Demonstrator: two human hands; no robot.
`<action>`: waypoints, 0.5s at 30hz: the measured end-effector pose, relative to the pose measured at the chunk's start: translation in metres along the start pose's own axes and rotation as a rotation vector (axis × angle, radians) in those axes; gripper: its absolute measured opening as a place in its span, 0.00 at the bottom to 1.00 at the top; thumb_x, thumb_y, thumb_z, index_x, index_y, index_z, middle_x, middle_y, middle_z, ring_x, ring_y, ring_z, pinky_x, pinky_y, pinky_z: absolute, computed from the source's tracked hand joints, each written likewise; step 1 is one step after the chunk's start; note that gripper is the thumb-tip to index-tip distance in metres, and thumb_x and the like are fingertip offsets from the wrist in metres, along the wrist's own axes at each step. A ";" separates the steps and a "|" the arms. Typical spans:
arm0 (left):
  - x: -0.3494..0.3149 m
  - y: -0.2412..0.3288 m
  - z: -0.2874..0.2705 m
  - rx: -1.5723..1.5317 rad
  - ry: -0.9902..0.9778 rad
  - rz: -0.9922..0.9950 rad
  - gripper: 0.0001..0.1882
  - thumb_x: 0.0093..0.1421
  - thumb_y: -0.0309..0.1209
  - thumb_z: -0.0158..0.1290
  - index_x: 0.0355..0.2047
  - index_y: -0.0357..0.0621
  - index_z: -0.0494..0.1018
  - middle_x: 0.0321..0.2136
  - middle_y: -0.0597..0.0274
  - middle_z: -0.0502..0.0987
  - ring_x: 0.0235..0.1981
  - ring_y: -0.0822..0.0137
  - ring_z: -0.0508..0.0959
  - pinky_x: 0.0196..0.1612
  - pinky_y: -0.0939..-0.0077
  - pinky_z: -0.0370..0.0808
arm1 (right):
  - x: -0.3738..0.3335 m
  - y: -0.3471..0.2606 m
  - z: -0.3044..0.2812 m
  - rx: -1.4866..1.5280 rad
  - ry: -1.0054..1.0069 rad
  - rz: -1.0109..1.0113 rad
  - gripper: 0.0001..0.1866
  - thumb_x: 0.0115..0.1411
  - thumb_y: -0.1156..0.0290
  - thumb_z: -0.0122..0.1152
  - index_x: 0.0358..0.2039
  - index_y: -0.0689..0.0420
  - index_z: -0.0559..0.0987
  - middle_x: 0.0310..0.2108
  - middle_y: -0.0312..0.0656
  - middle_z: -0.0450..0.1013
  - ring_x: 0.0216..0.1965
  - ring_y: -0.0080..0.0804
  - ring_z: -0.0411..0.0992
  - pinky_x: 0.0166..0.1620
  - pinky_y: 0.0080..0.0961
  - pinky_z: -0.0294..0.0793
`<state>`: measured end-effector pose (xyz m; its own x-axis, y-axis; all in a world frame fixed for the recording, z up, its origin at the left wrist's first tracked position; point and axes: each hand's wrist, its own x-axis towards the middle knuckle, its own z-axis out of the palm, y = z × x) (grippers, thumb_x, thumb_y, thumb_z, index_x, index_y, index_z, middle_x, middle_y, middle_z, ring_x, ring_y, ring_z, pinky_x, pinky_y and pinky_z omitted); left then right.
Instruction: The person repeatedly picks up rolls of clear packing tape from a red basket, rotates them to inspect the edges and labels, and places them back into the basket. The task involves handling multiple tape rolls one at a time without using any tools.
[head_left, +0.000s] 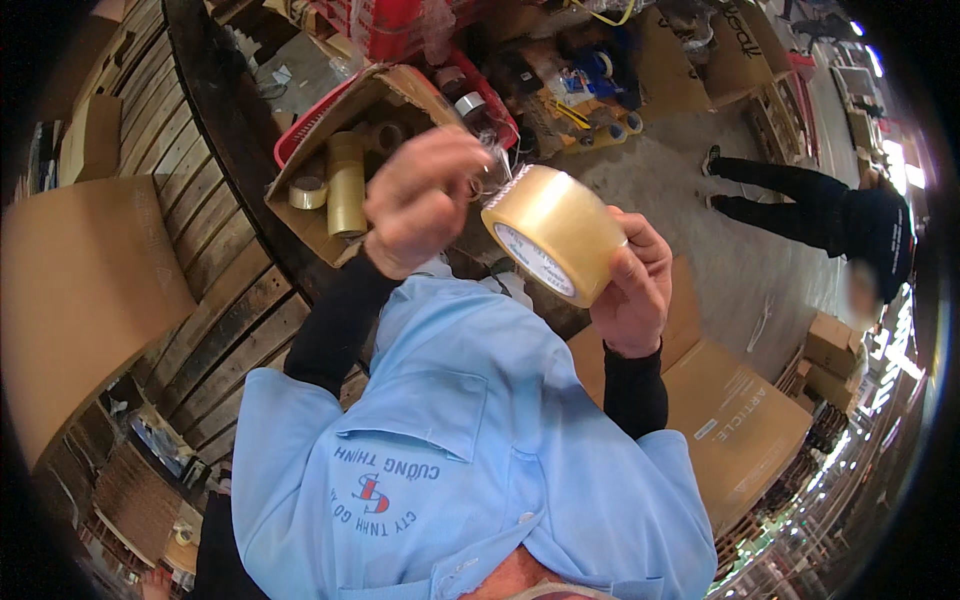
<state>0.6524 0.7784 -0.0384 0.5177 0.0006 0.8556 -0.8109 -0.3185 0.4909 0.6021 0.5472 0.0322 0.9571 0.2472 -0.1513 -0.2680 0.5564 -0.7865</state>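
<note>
In the head view, a weathered brown platform of wooden slats (205,215) runs along the person's left, with a large plain brown cardboard box (95,300) on its outer side. An open brown cardboard carton (395,85) sits ahead, holding a column of yellowish tape rolls (346,185) and a shorter pale roll (307,193); a bright red plastic basket (375,28) stands beyond it. To the right are a flat-sided brown printed cardboard box (735,430) and a standing person in dark clothes (835,215) on the grey concrete floor (665,180). The left hand (415,205) covers part of the carton's near right side.

The wide, glossy roll of yellowish transparent packing tape (580,225) is held in front of the light blue shirt (440,400), tilted, its white core showing. The right hand (638,285) grips its right end, thumb underneath. The left hand's bent fingers, blurred, are just beside its other end, near a crumpled clear strip (490,172); whether they pinch it cannot be told.
</note>
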 end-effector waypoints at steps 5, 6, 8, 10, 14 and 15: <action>-0.032 0.017 0.007 -0.234 -0.041 -0.093 0.32 0.52 0.11 0.61 0.54 0.49 0.64 0.39 0.41 0.80 0.41 0.47 0.83 0.46 0.51 0.82 | -0.001 0.009 -0.014 0.161 0.211 0.201 0.18 0.69 0.64 0.55 0.49 0.68 0.75 0.34 0.42 0.76 0.36 0.31 0.76 0.44 0.31 0.78; -0.043 0.022 0.009 -0.344 0.000 -0.128 0.38 0.51 0.10 0.61 0.59 0.53 0.62 0.40 0.40 0.79 0.42 0.47 0.82 0.47 0.51 0.82 | -0.003 0.015 -0.021 0.215 0.204 0.243 0.19 0.69 0.62 0.55 0.49 0.67 0.75 0.34 0.42 0.76 0.36 0.31 0.76 0.44 0.31 0.78; -0.058 0.030 0.006 -0.475 0.016 -0.159 0.42 0.52 0.12 0.59 0.65 0.54 0.59 0.45 0.36 0.77 0.45 0.43 0.81 0.47 0.50 0.81 | -0.004 0.014 -0.009 0.199 0.343 0.364 0.20 0.74 0.55 0.45 0.42 0.61 0.75 0.24 0.37 0.65 0.32 0.31 0.67 0.44 0.37 0.72; -0.068 0.031 0.000 -0.513 -0.041 -0.153 0.36 0.57 0.18 0.57 0.64 0.49 0.57 0.50 0.29 0.73 0.47 0.38 0.79 0.46 0.49 0.80 | -0.010 0.027 -0.015 0.441 0.310 0.405 0.20 0.73 0.56 0.47 0.44 0.61 0.76 0.28 0.40 0.71 0.33 0.33 0.72 0.46 0.35 0.75; -0.087 0.058 0.012 -0.595 -0.050 -0.486 0.43 0.62 0.30 0.55 0.74 0.54 0.48 0.65 0.30 0.58 0.66 0.41 0.62 0.63 0.45 0.65 | 0.002 0.048 -0.021 0.502 0.480 0.395 0.21 0.74 0.53 0.46 0.44 0.59 0.78 0.31 0.38 0.76 0.34 0.32 0.74 0.49 0.35 0.76; -0.088 0.065 0.015 -0.618 -0.023 -0.642 0.43 0.63 0.32 0.55 0.74 0.54 0.47 0.68 0.33 0.55 0.70 0.43 0.57 0.66 0.46 0.62 | 0.006 0.054 -0.027 0.428 0.560 0.401 0.21 0.74 0.53 0.46 0.44 0.59 0.78 0.31 0.38 0.76 0.34 0.32 0.74 0.48 0.35 0.76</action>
<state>0.5578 0.7435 -0.0843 0.9229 -0.0179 0.3847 -0.3614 0.3047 0.8812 0.5969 0.5576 -0.0269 0.6618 0.1216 -0.7398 -0.5132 0.7928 -0.3287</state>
